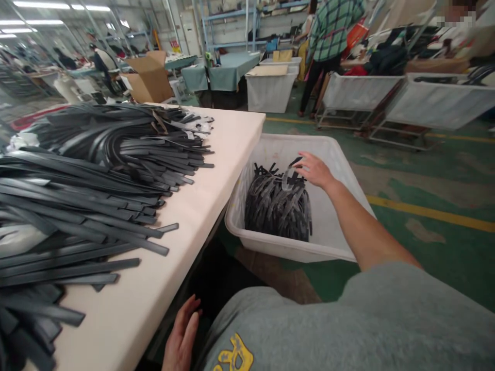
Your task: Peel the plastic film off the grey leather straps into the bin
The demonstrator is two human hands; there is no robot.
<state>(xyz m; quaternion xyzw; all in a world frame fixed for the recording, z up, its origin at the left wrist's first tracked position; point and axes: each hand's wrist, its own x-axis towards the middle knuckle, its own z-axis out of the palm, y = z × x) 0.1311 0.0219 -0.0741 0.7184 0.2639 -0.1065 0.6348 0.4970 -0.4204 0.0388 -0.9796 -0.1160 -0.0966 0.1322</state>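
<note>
My right hand [315, 169] reaches over a white plastic bin [336, 221], its thumb and fingers closed on a dark strip [296, 161] with a paler, translucent looped length [286, 180] just below. Under it lies a heap of grey-black strips [276, 206] on the bin's left side, many bent over. Low beside the table edge, my left hand [183, 330] has its fingers loosely stretched with a gap from the thumb, and nothing shows in it. Flat black strips [96, 206] lie in thick bundles on the cream table [201, 206], their cut ends pointing right.
An open cardboard box [149, 80] stands beyond the table. White bins on frames [359, 95] are at the back right, and a person in a checked shirt [332, 31] stands near them. The green floor [444, 206] carries a yellow line [433, 212].
</note>
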